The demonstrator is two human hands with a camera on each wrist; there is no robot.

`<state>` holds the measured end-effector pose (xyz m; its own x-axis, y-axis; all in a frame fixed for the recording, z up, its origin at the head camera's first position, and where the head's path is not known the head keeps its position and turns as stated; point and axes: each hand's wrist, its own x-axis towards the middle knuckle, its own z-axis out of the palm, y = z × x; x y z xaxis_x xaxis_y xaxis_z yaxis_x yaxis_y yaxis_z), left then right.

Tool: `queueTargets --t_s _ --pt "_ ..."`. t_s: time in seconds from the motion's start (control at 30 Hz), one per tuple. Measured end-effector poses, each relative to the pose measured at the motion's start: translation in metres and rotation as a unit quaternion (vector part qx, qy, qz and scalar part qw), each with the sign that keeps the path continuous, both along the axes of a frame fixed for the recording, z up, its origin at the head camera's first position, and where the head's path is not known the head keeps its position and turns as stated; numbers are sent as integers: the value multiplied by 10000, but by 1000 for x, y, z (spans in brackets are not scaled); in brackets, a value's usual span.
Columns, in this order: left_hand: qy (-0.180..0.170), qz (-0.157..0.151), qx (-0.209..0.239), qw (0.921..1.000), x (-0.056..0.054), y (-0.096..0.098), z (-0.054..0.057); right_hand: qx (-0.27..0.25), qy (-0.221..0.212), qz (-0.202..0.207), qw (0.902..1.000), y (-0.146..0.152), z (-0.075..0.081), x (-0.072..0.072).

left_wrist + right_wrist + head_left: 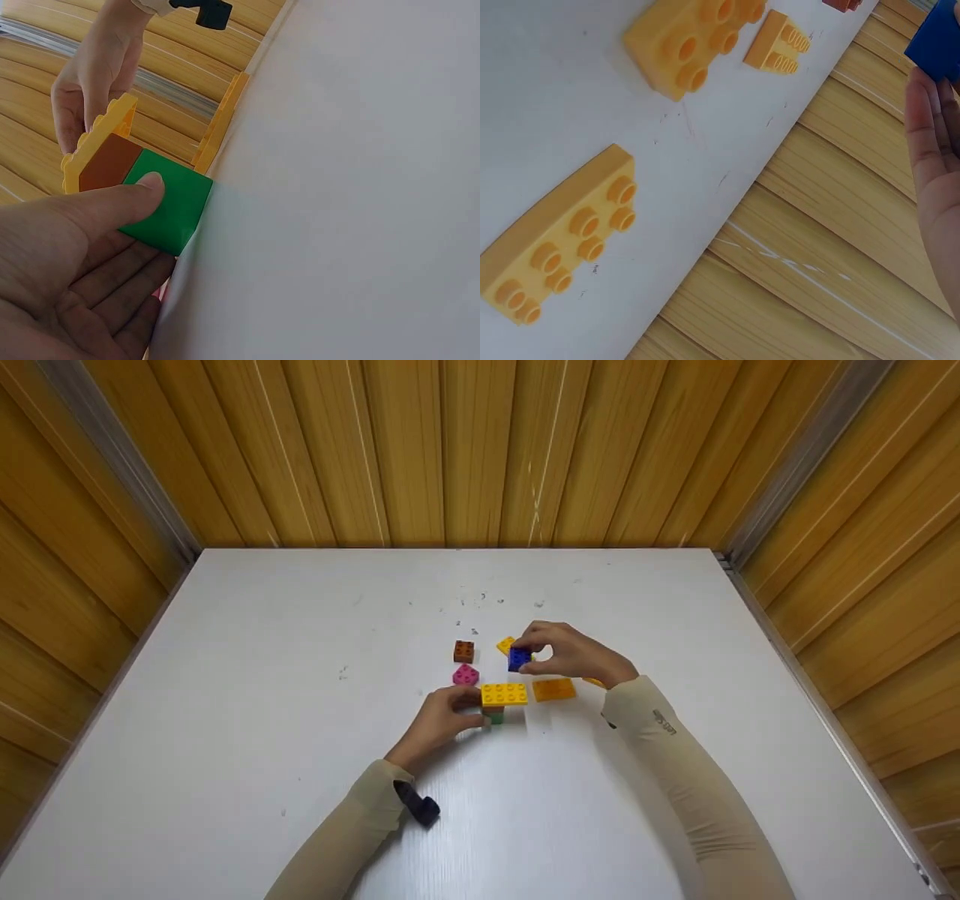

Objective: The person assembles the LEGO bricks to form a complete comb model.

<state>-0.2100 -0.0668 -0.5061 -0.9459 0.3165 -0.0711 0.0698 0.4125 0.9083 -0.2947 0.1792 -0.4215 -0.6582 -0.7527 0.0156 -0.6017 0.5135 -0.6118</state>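
Note:
My left hand (442, 716) grips a small stack standing on the table. At its bottom is a green block (174, 196), with the thumb pressed on its side. A brown block (112, 163) sits on the green one, topped by a yellow eight-stud plate (504, 694) that overhangs to the right. Up and to the right of the stack, my right hand (564, 651) pinches a blue block (519, 659) between thumb and fingers. In the right wrist view the blue block (937, 41) is cut off by the frame edge.
Beyond the stack lie a brown block (464, 651) and a pink block (466, 675). An orange-yellow brick (554, 689) lies right of the stack. Another yellow brick (505, 645) is partly behind the blue block. A yellow piece (594, 682) shows beneath the right wrist. Wood-panel walls (480, 450) border the white table (285, 660).

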Motion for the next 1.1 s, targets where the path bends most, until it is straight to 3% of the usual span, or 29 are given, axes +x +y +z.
queueTargets --t_s 0.4,1.1 --pt "199 -102 85 9997 -1 -1 -2 -34 67 234 9997 -11 6 11" --pt "170 -93 142 9997 0 0 -1 -22 -17 733 9973 -27 10 24"
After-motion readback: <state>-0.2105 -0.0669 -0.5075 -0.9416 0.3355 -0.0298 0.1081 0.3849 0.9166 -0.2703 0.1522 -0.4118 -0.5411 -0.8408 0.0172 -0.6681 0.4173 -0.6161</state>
